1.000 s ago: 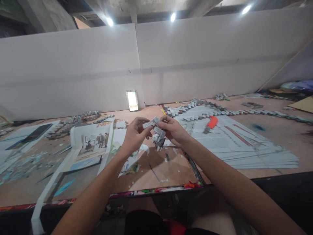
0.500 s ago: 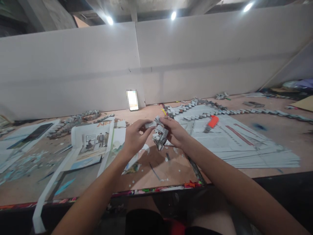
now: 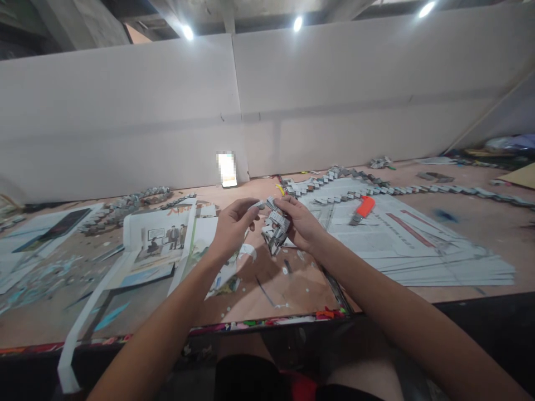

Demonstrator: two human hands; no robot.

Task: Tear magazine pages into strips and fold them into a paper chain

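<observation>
My right hand (image 3: 298, 220) is closed on a short zigzag chain of folded newspaper (image 3: 276, 228), which hangs below its fingertips above the table. Just left of it, my left hand (image 3: 236, 223) pinches a small folded newspaper strip (image 3: 259, 204) between thumb and fingers. The strip's tip points toward the chain's upper end; whether they touch I cannot tell. Beyond my right hand, a long folded-paper chain (image 3: 330, 178) zigzags over the newspaper sheets. An orange-handled utility knife (image 3: 363, 210) lies on those sheets, right of my hand.
A stack of newspaper sheets (image 3: 451, 267) covers the right of the table. A lit phone (image 3: 227, 170) leans against the white wall panel (image 3: 167, 100). Printed pages (image 3: 159, 245) lie at left, with a paper strip (image 3: 69, 356) hanging over the front edge. Another paper chain (image 3: 121, 206) lies behind.
My left hand has turned the small strip, so less of its flat face shows now. The chain in my right hand has barely moved.
</observation>
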